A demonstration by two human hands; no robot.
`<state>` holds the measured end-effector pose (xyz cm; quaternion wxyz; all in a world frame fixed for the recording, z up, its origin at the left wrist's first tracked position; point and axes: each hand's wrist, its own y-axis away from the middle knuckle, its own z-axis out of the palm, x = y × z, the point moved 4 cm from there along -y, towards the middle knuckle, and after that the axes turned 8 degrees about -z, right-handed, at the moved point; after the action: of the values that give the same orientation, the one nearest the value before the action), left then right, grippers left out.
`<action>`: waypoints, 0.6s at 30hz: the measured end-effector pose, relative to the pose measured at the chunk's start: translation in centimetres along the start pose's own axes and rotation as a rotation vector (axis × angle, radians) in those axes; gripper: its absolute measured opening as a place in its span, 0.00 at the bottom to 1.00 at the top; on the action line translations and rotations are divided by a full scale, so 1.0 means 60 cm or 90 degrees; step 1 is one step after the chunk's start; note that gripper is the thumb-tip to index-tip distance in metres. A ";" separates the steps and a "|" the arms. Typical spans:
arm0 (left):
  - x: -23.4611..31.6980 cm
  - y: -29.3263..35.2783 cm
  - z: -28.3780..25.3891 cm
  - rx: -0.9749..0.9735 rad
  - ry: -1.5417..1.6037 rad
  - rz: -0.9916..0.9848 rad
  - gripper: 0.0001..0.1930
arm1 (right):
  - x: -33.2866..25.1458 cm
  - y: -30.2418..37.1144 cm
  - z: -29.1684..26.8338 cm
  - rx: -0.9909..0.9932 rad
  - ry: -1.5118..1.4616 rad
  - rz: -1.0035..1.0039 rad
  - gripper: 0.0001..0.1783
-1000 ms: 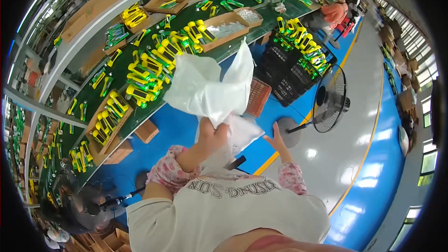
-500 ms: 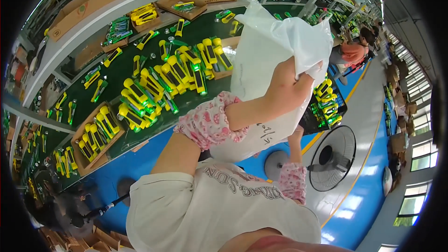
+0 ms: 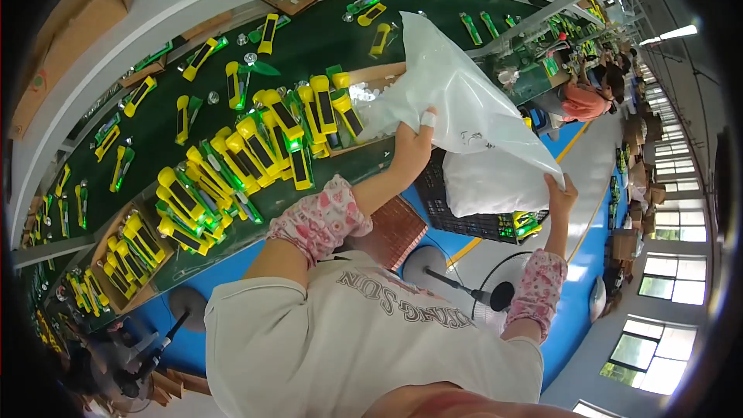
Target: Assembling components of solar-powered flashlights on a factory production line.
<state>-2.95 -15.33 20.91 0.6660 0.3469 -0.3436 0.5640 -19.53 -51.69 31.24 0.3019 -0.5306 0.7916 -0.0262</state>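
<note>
I hold a large translucent white plastic bag (image 3: 474, 124) over the green workbench (image 3: 325, 39). My left hand (image 3: 416, 138), with a white bandage on one finger, grips the bag's upper side near a shallow cardboard tray (image 3: 371, 76). My right hand (image 3: 559, 195) holds the bag's lower corner, out past the bench edge. The bag's mouth lies toward the tray, where small clear parts (image 3: 370, 94) show. Several yellow-and-green tools (image 3: 255, 147) lie piled left of my left hand.
A black plastic crate (image 3: 464, 213) with more yellow tools sits below the bag on the blue floor. A brown stool seat (image 3: 396, 228) and a floor fan (image 3: 495, 290) stand near my legs. Another person in an orange top (image 3: 582, 101) works farther along the bench. Cardboard boxes (image 3: 62, 39) sit on the shelf.
I have carried the bag up and forward from in front of my chest to the bench. My left hand went to the tray edge; my right hand came up under the bag's corner.
</note>
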 end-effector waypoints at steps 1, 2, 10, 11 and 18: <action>-0.021 -0.020 0.003 0.021 -0.026 -0.002 0.18 | 0.004 -0.036 -0.002 -0.003 -0.009 -0.036 0.12; -0.042 -0.035 0.007 0.043 -0.053 -0.004 0.19 | 0.015 -0.064 -0.006 -0.020 -0.007 -0.046 0.12; -0.250 -0.080 -0.028 -0.060 0.009 -0.187 0.22 | 0.007 -0.208 0.002 -0.109 0.064 -0.159 0.14; -0.305 -0.051 -0.040 -0.167 0.000 -0.243 0.23 | 0.005 -0.210 0.004 -0.140 0.088 -0.131 0.14; -0.667 -0.078 -0.034 -0.130 -0.051 -0.483 0.49 | -0.062 -0.233 0.061 -0.293 0.102 -0.162 0.14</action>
<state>-3.28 -34.71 -14.45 0.8441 0.4033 -0.2711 0.2268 -5.22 -53.57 34.96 0.1042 -0.6766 0.7251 0.0747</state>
